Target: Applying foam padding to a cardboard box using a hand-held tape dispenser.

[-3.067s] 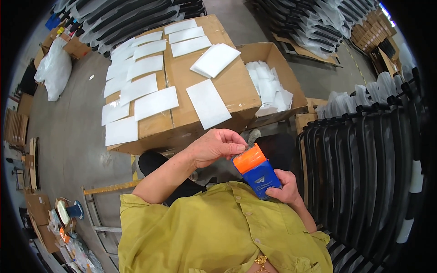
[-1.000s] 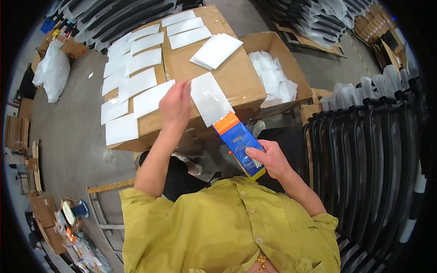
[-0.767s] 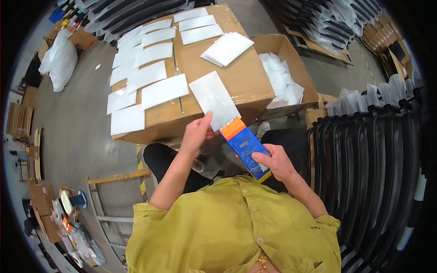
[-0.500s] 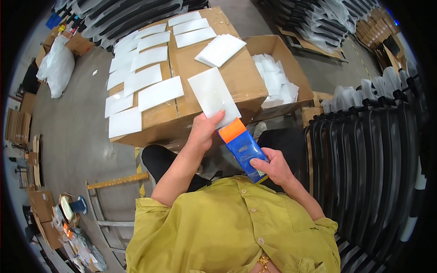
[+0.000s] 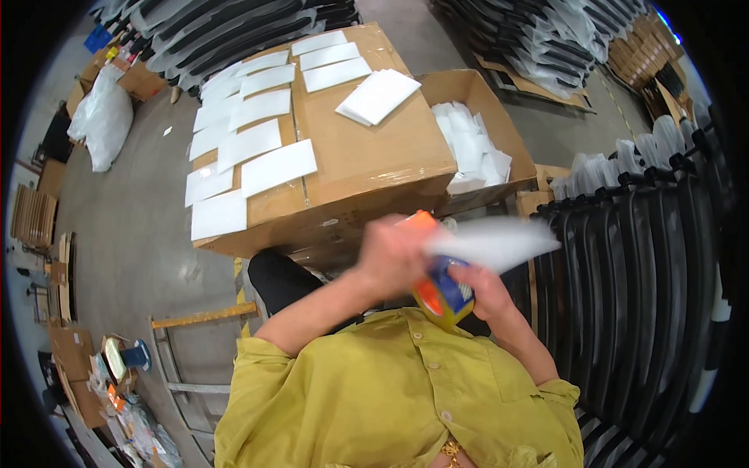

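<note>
Blurred by motion, my left hand is closed on a white foam sheet, which sticks out to the right over my right hand. Below the sheet, my right hand is wrapped round a blue and orange tape dispenser, tilted close to my shirt. The dispenser's orange end shows just past my left hand, and the sheet partly covers its body. In front of me, rows of white foam sheets lie overlapping on a large cardboard carton. A small stack of sheets rests at the carton's right.
An open cardboard box with white foam pieces stands right of the carton. Black frames are stacked close on my right, more at the back. A metal frame with a yellow bar lies on the left.
My left hand has swung the foam sheet from upright near the carton to pointing right. The tape dispenser has turned and come nearer my body in my right hand.
</note>
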{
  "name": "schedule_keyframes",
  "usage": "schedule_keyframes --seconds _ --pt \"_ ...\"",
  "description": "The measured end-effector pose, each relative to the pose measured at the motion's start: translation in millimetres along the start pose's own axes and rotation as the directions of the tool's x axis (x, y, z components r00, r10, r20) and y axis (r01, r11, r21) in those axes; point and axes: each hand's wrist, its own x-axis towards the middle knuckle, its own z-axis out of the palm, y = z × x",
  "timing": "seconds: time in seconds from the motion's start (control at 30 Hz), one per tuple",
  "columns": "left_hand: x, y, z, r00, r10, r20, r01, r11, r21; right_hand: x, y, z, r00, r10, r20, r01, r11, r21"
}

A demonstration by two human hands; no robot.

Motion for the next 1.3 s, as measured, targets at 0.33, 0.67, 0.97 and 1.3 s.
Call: schedule_keyframes --seconds 0.33,0.67,0.97,1.3 --pt "76.4 -41.0 -97.4 0.815 -0.528 -0.239 0.265 0.706 -0.656 -3.0 42.9 -49.6 0.972 0.033 -0.231 0.042 0.949 0.314" --pt "124.1 -234.7 -32.6 0.679 -0.727 0.097 0.034 -0.101 -0.994 -7.8 44.2 -58.8 0.945 0.086 -0.316 0.002 0.963 0.268" --pt "114.6 -256.9 14.4 0.618 -0.739 0.270 0.328 -0.070 -0.942 4.2 39.4 -66.7 0.943 0.109 -0.316 -0.026 0.966 0.256" --pt "126.4 -175.5 -83.1 0.890 -0.408 -0.206 0.402 0.913 -0.070 -0.2 49.6 -69.0 0.944 0.070 -0.322 0.012 0.969 0.247"
